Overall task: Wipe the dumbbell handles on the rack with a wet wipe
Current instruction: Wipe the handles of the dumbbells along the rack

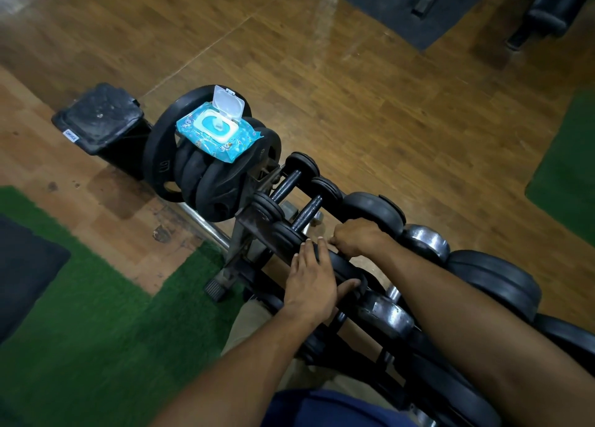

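Note:
A dark dumbbell rack (254, 225) runs from the centre toward the lower right, loaded with black and chrome dumbbells. My left hand (309, 282) lies over the near head of a black dumbbell (349, 270), with the thumb hooked around it. My right hand (360, 236) is closed in a fist around that dumbbell's handle, which it hides. I cannot make out a wipe inside the fist. Two small dumbbells (307, 212) with bare dark handles sit at the rack's far end. A blue wet wipe pack (215, 130) lies with its lid open on top of stacked weight plates (206, 182).
A black lidded bin (103, 121) stands on the wooden floor beyond the plates. Green turf (96, 314) and a dark mat (22, 265) lie to the left. A chrome dumbbell (425, 241) and larger black ones (495, 282) fill the rack to the right. Gym benches stand at the top right.

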Demonstrator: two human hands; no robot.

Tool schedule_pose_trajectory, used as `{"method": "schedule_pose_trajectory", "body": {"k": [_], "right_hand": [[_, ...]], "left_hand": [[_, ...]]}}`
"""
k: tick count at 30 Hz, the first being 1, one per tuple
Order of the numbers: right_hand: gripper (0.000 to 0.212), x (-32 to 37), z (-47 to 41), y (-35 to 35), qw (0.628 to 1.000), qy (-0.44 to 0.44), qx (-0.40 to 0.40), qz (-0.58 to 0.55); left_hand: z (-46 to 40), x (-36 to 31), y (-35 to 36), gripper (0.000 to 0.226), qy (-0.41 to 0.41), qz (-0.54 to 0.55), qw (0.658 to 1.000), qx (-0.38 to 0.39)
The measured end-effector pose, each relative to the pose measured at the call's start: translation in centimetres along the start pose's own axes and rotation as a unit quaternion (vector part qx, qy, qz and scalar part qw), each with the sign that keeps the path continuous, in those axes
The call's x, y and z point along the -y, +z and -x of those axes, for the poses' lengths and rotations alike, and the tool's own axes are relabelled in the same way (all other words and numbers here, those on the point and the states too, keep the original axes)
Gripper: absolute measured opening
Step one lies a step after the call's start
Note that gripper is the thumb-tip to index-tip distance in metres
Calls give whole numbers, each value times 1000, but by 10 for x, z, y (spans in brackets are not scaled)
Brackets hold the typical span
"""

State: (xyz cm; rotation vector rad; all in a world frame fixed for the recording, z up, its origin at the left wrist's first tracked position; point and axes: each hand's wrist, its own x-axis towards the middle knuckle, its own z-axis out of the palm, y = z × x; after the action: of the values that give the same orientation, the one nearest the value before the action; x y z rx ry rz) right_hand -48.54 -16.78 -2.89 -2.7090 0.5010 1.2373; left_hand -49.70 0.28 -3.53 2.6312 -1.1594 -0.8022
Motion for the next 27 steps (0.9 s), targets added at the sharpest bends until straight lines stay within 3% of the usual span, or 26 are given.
{"method": "schedule_pose_trajectory", "body": {"k": [2, 5, 10, 15, 20, 23, 27], "right_hand": [[17, -2, 0, 4, 995, 43, -63, 59], [21, -2, -3, 14, 995, 44, -66, 62], [24, -7, -9, 4, 999, -34, 29, 23], [26, -16, -11, 10, 986, -97, 100, -93], [28, -32, 12, 35, 964, -136, -18, -228], [44, -33, 34, 51, 946, -157, -94, -268], [46, -34, 56, 71, 908, -127, -166, -362]], "left_hand": [[0, 1, 1, 117, 2, 0, 1000, -8], [1, 2, 1, 118, 1, 5, 1000, -8], [0, 1, 0, 119, 3, 4, 1000, -3], [1, 1, 0, 118, 1, 4, 1000, 1], [2, 1, -1, 116, 5, 4, 1000, 5], [2, 2, 0, 117, 5, 1, 1000, 5], [3, 2, -1, 118, 6, 2, 1000, 4]]}}
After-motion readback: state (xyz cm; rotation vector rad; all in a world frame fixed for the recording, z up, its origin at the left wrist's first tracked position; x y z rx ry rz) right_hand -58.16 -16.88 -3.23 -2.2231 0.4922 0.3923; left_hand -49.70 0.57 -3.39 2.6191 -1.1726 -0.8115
